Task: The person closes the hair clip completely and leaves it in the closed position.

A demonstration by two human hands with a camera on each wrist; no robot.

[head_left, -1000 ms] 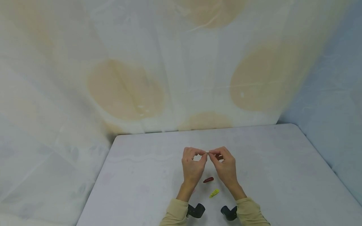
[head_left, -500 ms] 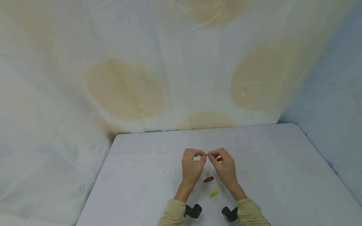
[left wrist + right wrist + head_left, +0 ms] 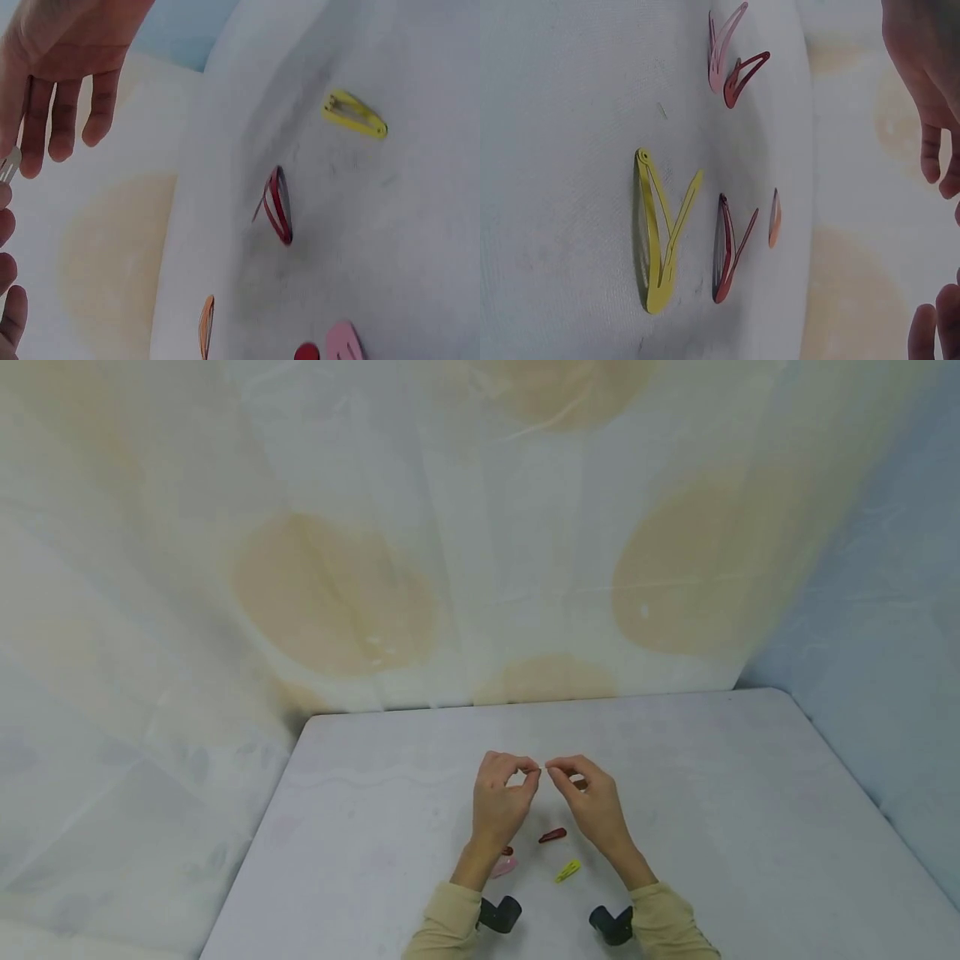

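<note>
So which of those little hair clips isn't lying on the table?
The pale silvery clip, pinched at the left hand fingertips above the table. The yellow clip, dark red clip and pink clip lie flat.

The thin pale metal hair clip (image 3: 10, 164) pinched at the left wrist view's edge is mostly cut off — from overhead it's too small to make out.

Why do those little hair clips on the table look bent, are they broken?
Probably not broken. The yellow clip and dark red clip lie snapped open, their prongs sprung up off the table in a V. The pink clip gapes likewise. Nothing looks spilled or damaged.
</note>
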